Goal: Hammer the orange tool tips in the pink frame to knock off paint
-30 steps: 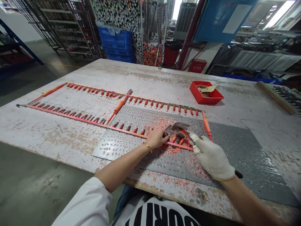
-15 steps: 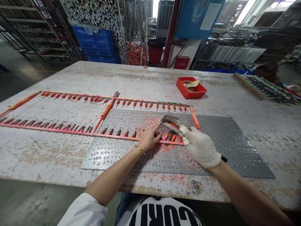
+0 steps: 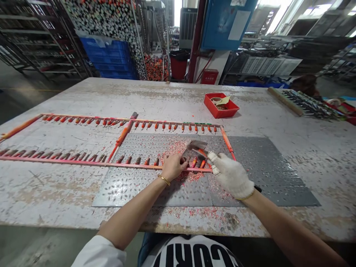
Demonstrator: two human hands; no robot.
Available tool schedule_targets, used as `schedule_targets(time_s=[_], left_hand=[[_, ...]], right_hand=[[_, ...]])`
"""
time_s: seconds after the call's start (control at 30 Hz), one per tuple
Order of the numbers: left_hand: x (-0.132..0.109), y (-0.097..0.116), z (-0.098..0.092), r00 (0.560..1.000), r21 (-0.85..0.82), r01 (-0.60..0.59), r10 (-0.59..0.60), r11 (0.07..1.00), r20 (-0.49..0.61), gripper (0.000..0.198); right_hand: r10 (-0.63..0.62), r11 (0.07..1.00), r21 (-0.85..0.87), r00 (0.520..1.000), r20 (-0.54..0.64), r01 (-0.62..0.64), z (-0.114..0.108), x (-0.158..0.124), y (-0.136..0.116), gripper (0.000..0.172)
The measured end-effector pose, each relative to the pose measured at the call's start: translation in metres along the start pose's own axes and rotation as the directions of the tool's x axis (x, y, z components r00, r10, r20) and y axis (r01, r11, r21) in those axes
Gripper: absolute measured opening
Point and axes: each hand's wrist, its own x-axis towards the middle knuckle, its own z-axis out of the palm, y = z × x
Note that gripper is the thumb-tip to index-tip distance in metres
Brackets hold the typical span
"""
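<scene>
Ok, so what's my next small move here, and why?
Probably a light hammer tap on the orange piece just right of your left hand. Your gloved right hand grips the hammer, its head close by; that piece looks bright with coating, and coloured flakes lie around it. Mind your fingertips: they're close.

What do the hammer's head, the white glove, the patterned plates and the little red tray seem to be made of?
Hammer head: probably steel, dull dark grey with a faint sheen.
White glove: fabric, perhaps cotton; matte and moulded to the hand.
Patterned plates: likely metal; grey, with bright glints along the markings.
Red tray: probably plastic; smooth, evenly coloured walls.
</scene>
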Motion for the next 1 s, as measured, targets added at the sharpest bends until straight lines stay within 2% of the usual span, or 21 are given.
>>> schedule_targets(time_s=[0.13,0.37,0.53,0.6,0.8,1.0], left_hand=[[0.0,0.0,0.001,1.0,0.002,0.0,0.0,1.0,-0.003,0.02],[-0.001,0.001,0.0,1.0,-0.004,-0.007,0.007,1.0,0.003,0.017],[-0.001,0.0,0.0,1.0,0.001,0.0,0.0,1.0,-0.006,0.02],[-0.001,-0.001,0.001,1.0,0.004,-0.001,0.001,1.0,-0.014,0.021],[-0.001,-0.003,0.003,1.0,0.011,-0.005,0.005,1.0,-0.015,0.017],[-0.004,-0.002,0.002,0.999,0.002,-0.012,0.012,1.0,-0.034,0.023]], right_hand=[[-0.062,0.998,0.003,0.997,0.048,0.062,0.011,0.001,-0.006,0.059],[0.004,1.0,-0.01,1.0,-0.007,-0.004,-0.005,0.0,-0.001,0.056],[-0.062,0.998,0.007,0.997,0.045,0.062,0.01,0.005,-0.01,0.058],[-0.074,0.997,0.01,0.996,0.041,0.074,0.009,0.006,-0.008,0.06],[0.021,1.0,-0.021,1.0,-0.011,-0.021,-0.001,0.003,0.0,0.055],[-0.069,0.998,-0.005,0.995,0.067,0.07,0.008,0.006,-0.007,0.058]])
